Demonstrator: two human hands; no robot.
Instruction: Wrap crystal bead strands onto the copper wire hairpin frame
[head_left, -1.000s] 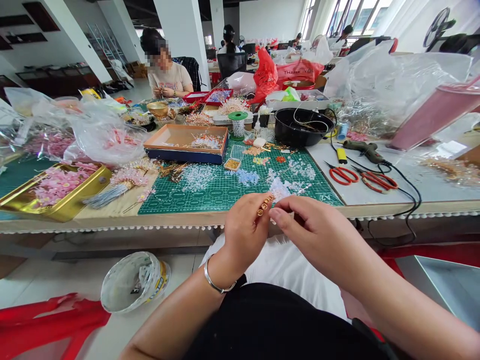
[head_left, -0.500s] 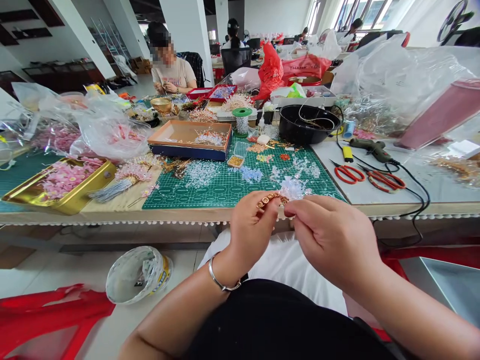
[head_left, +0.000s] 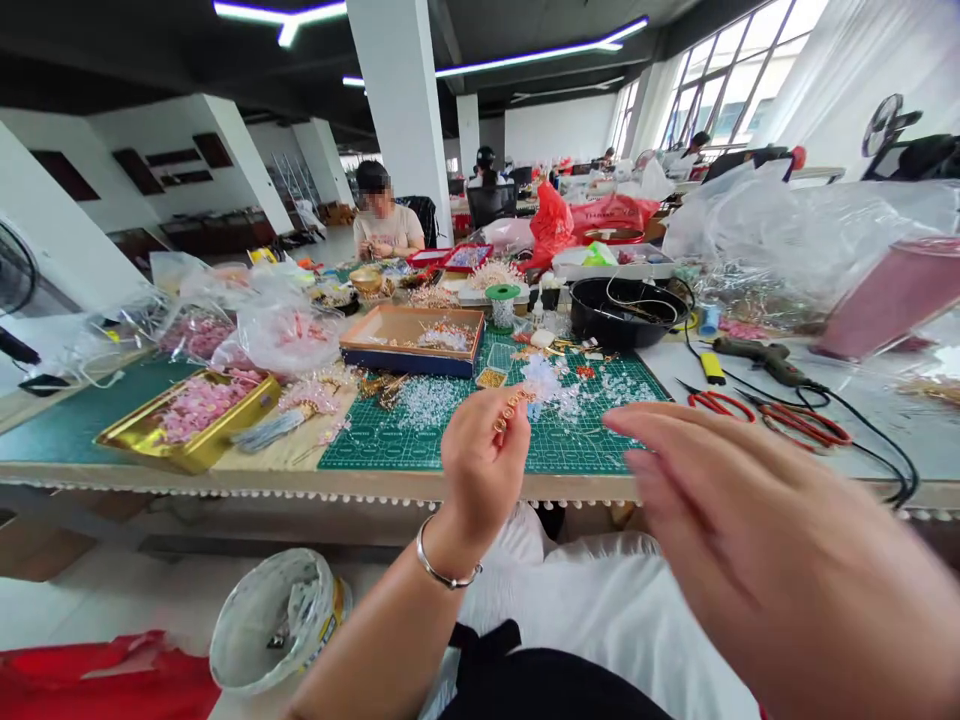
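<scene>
While the left hand (head_left: 484, 460) pinches one small gold-and-orange beaded strip (head_left: 510, 410) between thumb and fingers, the strip stays up in the air, just above the near part of a green cutting mat (head_left: 442, 450). One metal bangle (head_left: 442, 565) circles the left wrist. The right hand (head_left: 780, 540), blurred and close to the camera, is open with its fingers spread, gripping nothing that shows, and stands apart from the strip.

On the mat lie scattered clear beads (head_left: 424, 400), a pale spray of white and blue flowers (head_left: 541, 378) and one small clear box of gold beads (head_left: 491, 378). One orange-lined tray (head_left: 411, 340) sits at the mat's far edge, beside one green-topped spool (head_left: 502, 300).

To the right on the tabletop (head_left: 225, 482) are one black basin (head_left: 626, 312), one hot glue gun (head_left: 765, 360) and two pairs of red-handled scissors (head_left: 802, 425). To the left sits one gold tin of pink flowers (head_left: 187, 420). One white bucket (head_left: 277, 620) stands on the floor near the person. Farther along the tabletop, one co-worker (head_left: 382, 225) sits working.
</scene>
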